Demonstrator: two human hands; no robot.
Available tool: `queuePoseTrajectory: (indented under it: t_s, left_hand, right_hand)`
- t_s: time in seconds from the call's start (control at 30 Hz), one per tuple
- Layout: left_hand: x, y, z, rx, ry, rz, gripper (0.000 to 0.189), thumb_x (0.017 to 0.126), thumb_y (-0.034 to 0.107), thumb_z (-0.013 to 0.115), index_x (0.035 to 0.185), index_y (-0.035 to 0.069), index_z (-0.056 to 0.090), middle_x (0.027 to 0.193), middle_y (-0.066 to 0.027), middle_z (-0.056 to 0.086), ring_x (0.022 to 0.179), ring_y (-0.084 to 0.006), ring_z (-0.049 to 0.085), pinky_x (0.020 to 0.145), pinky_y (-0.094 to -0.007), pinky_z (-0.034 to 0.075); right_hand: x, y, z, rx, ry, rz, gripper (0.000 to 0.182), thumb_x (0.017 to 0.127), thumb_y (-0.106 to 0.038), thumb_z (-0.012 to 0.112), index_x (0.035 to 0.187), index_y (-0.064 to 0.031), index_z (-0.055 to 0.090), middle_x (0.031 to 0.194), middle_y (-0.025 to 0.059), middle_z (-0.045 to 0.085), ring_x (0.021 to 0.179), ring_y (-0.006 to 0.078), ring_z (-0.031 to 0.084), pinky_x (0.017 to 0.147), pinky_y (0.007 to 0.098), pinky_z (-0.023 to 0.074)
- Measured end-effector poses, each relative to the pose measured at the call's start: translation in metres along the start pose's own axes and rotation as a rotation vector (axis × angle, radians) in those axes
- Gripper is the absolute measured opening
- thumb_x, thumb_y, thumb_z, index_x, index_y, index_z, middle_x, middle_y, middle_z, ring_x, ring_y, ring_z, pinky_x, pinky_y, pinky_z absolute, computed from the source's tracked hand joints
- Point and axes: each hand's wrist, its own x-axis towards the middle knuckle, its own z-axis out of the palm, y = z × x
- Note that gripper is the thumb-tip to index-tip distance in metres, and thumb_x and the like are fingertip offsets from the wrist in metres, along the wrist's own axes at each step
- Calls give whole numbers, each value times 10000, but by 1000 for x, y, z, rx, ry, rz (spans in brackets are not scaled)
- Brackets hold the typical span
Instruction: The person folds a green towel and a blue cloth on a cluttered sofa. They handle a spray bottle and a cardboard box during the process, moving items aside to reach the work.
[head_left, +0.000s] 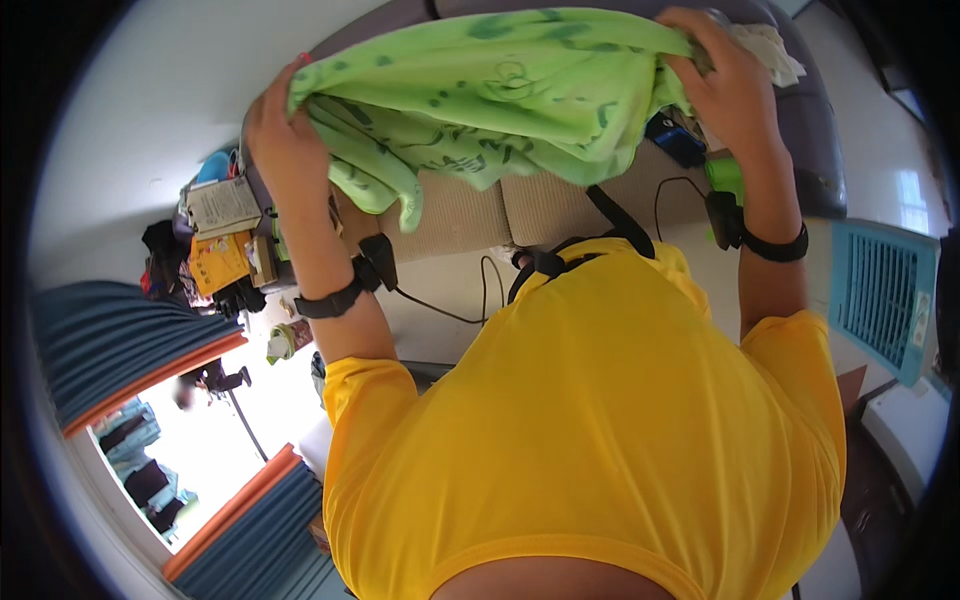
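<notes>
A light green patterned cloth (487, 97) is stretched between my two hands at the top of the head view, its lower folds hanging over a sofa seat. My left hand (289, 142) grips its left end, with the fingers partly behind the fabric. At the right end, my right hand (724, 82) holds the cloth's upper edge between thumb and fingers. Black straps with small devices and cables sit around both forearms.
Beyond the cloth is a sofa with beige ribbed cushions (450, 214). Papers (223, 206), a yellow package (219, 262) and other items pile up at its left end. A blue case (675, 139) and whitish fabric (769, 52) lie at the right. A blue slatted appliance (881, 292) stands nearby. A person is outside the doorway.
</notes>
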Motion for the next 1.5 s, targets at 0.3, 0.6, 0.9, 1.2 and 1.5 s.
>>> queuePoseTrajectory:
  t_s: [0.3,0.6,0.9,1.2,1.5]
  left_hand:
    - [17,132,83,-1075,-10,-685,407,872,164,770,1080,49,440,816,-69,575,745,-159,594,614,-270,488]
    - [-37,216,119,-956,-241,-85,229,886,45,644,1086,21,535,906,-222,612,821,-437,615,691,-428,494]
    - [17,68,86,-628,7,8,317,819,-43,534,1101,75,620,1012,-207,674,952,-397,663,844,-379,523]
    - [92,-36,-12,-781,14,-303,320,902,12,487,1155,55,678,1057,-66,679,961,-143,627,847,-241,484]
    - [156,19,-75,-886,-211,152,244,976,121,474,1116,35,654,920,-101,657,807,-227,626,811,-312,512]
  right_hand:
    - [44,-43,-76,534,-259,329,254,857,-189,663,968,39,644,748,132,669,678,171,641,631,340,487]
    - [58,-28,-42,556,-134,289,271,810,-186,723,970,21,652,766,78,649,707,148,611,674,310,501]
    - [51,-54,-52,-385,-317,11,328,728,-95,711,1045,-23,666,919,169,664,881,349,630,792,421,500]
    - [26,5,-44,-247,29,288,260,790,-89,662,1023,22,636,879,211,630,819,391,610,736,455,492]
    - [21,38,55,-598,105,534,204,870,-83,609,1056,-16,659,834,198,638,779,355,624,696,472,484]
